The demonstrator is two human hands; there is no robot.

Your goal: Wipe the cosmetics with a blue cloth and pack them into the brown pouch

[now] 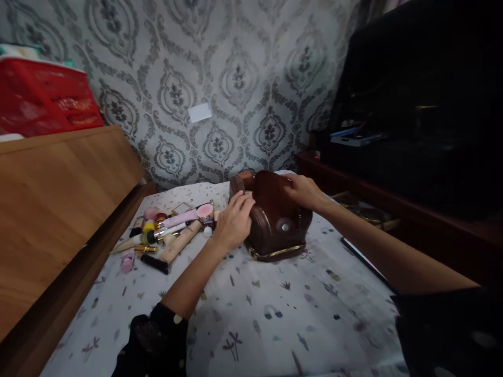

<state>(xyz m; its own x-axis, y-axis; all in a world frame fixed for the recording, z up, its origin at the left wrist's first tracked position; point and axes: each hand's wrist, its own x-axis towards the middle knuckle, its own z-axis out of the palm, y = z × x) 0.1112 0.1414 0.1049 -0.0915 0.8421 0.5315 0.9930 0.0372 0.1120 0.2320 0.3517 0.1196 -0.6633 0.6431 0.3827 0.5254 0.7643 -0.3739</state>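
Note:
A dark brown leather handbag sits upright on the patterned white cloth, with a gold zipper along its bottom front edge and a round snap on its front. My left hand has its fingers bent over the bag's left side. At the back right, my right hand grips the raised brown flap. Its thumb side faces me, and some fingertips are hidden behind the leather. The bag's inside is out of sight. Left of my left hand lies a pile of cosmetics, with tubes, small bottles and a pink brush-like item.
A slanted wooden panel borders the cloth on the left, with a red basket above it. On the right stand a dark cabinet with an open drawer and a flat dark-edged device. Patterned wallpaper rises behind.

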